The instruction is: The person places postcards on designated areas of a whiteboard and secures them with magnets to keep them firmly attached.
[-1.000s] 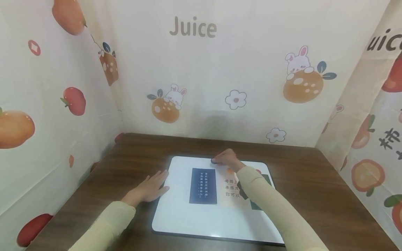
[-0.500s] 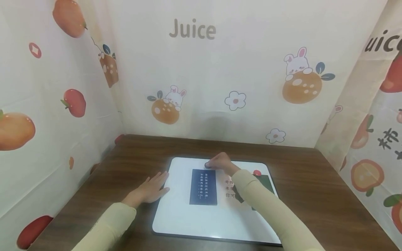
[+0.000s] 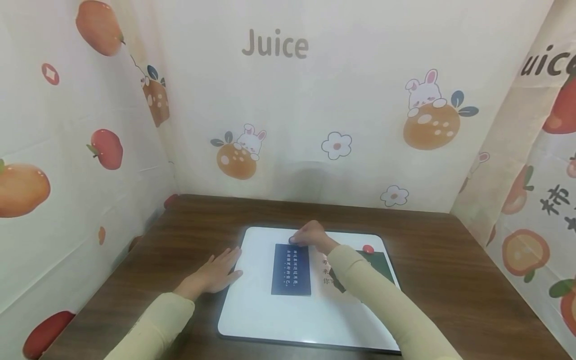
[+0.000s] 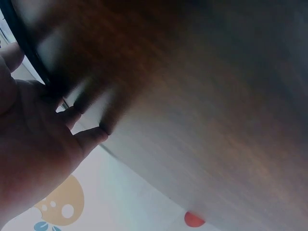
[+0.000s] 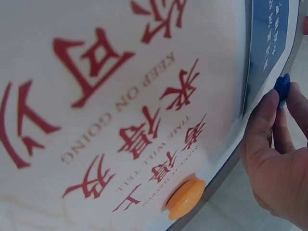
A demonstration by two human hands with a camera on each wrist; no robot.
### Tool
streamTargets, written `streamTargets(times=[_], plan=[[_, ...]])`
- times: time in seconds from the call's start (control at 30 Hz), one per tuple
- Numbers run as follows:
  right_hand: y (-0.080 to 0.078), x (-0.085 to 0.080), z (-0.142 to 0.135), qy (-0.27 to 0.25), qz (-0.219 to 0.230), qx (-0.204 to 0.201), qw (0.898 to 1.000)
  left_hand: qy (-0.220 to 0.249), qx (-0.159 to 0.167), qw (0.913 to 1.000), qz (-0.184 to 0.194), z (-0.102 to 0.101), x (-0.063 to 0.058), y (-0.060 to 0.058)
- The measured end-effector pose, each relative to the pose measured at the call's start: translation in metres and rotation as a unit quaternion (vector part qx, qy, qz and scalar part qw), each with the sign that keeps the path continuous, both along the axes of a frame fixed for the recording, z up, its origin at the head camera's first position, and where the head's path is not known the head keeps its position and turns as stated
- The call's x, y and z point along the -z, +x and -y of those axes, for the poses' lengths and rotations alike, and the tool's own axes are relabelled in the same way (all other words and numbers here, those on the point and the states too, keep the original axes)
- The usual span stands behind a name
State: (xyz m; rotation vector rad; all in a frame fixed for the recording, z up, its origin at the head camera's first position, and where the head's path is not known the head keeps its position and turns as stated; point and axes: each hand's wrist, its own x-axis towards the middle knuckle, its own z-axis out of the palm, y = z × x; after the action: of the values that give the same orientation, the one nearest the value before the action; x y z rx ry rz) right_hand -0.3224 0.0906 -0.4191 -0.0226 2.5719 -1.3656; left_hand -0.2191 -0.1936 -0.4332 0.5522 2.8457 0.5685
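My right hand pinches a blue round magnet between thumb and fingers, at the top edge of a dark blue card with white writing. That card lies on a whiteboard flat on the table. Fingers nearly straight, my left hand rests at the board's left edge; the left wrist view shows its fingertips by the dark rim. Beside the blue card is a pale card with red characters, its top held by an orange magnet. My right forearm hides part of it in the head view.
A dark green card lies at the board's right side, with a red magnet at its top. The brown wooden table extends around the board. Fruit-printed curtains enclose it behind and on both sides.
My right hand has moved left and slightly nearer with the blue magnet, from the board's far edge to the blue card's top. The red magnet came into fuller view. My left hand stays put.
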Motion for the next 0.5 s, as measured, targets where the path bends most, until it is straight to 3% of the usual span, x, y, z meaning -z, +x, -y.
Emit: streamTargets(times=[0.5], plan=[[0.0014, -0.002, 0.0035, 0.026, -0.01, -0.007, 1.0, 0.0, 0.006, 1.0, -0.001, 0.0014, 0.0012, -0.0015]])
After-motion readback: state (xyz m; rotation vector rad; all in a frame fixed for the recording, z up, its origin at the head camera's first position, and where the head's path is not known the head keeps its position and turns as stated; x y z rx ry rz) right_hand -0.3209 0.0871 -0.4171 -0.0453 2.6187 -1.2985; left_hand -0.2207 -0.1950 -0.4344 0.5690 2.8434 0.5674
